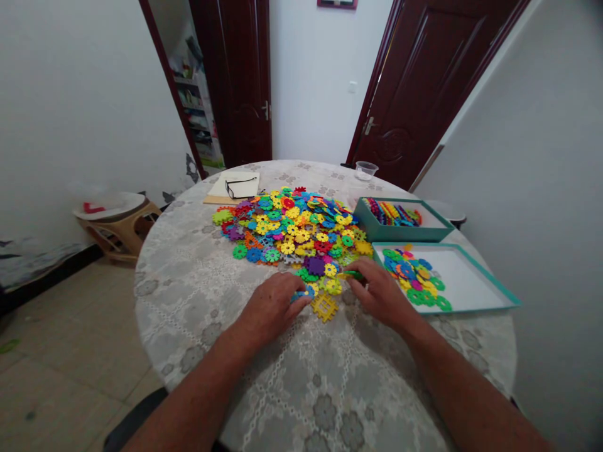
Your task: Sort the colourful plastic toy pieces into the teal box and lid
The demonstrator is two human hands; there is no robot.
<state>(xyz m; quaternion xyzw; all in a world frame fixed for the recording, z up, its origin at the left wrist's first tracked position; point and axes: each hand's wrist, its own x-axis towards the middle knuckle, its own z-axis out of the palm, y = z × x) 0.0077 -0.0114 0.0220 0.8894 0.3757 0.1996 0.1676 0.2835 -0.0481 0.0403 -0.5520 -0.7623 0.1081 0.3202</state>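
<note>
A heap of colourful plastic gear-shaped pieces [292,229] covers the middle of the round table. At its near edge, my left hand [276,301] is closed with a blue flower-shaped piece [301,294] between thumb and fingers. My right hand [377,289], to the right, pinches a green flower-shaped piece [353,274]; a bit of yellow shows by its fingertips. Between the hands lie a yellow square lattice piece [325,307], a yellow flower-shaped piece [333,287] and a purple square piece [315,266].
At the right stands a teal box [400,229] with rows of coloured pieces. In front of it, a teal-rimmed white lid [480,276] holds loose pieces. Black glasses [240,188] rest on a pad [219,188] at the back left. A clear plastic bowl [365,169] stands at the far edge.
</note>
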